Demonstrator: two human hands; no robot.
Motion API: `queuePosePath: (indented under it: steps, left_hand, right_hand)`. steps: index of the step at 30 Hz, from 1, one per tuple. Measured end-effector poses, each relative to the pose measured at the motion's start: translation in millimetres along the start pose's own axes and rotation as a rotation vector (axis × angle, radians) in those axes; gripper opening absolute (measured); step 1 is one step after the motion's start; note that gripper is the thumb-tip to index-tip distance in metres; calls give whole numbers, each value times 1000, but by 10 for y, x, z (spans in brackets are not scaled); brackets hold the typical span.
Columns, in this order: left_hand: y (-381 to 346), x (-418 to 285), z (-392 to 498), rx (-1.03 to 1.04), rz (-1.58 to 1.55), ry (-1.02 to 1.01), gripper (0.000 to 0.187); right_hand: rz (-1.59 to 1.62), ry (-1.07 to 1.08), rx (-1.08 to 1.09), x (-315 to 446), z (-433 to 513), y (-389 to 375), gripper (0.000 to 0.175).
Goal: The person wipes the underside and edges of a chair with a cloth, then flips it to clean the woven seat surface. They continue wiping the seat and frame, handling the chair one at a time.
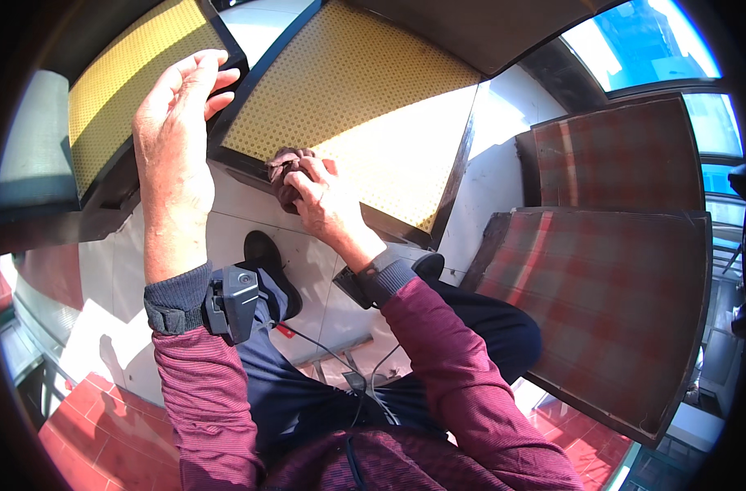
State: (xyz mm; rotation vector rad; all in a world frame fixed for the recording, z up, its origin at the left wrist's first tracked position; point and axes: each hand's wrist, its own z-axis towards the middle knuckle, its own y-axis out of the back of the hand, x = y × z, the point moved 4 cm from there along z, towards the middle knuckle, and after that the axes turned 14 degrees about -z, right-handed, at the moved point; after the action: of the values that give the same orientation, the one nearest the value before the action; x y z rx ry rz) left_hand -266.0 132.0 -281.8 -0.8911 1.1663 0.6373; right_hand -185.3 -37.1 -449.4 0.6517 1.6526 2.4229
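A bunched dark brown cloth (283, 184) is gripped in my right hand (324, 199). Together they press at the near left corner of a yellow dotted panel (342, 67), set in a dark frame like a chair seat. Strong sunlight washes out the panel's near right part. My left hand (180, 101) is raised and holds nothing, its fingers loosely curled and apart. It hovers between that panel and a second yellow dotted panel (137, 67) to the left. Whether my left hand touches either frame cannot be told.
Two dark boards with red plaid surfaces, the farther one (624, 159) and the nearer one (600, 307), stand on my right. A grey cushioned part (38, 141) sits at far left. Cables (327, 351) run over my lap. Pale floor tiles (324, 288) show around my shoes (269, 258).
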Motion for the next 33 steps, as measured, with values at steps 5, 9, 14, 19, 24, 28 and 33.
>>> queuePosePath:
  steps: [5,9,14,19,24,28,33]
  left_hand:
    - [-62,25,-10,49,-6,23,36]
    - [-102,40,-18,51,-22,41,36]
    - [-142,52,-43,74,25,49,36]
    - [-112,73,-89,64,84,82,37]
    - [-174,116,-102,106,59,71,33]
    - [-261,169,-84,152,63,90,34]
    - [-340,401,-80,227,192,195,37]
  right_hand:
    - [-65,-111,72,-569,-765,507,47]
    - [-184,-349,113,-1012,-1362,943,37]
    - [-191,-567,78,-1284,-1697,1086,37]
    - [-117,-729,-60,-1353,-1807,897,41]
    - [-72,-784,-167,-1648,-1605,717,39]
    - [-84,-835,-203,-2082,-1275,652,45]
    - [-8,-947,-198,-2284,-1179,571,47]
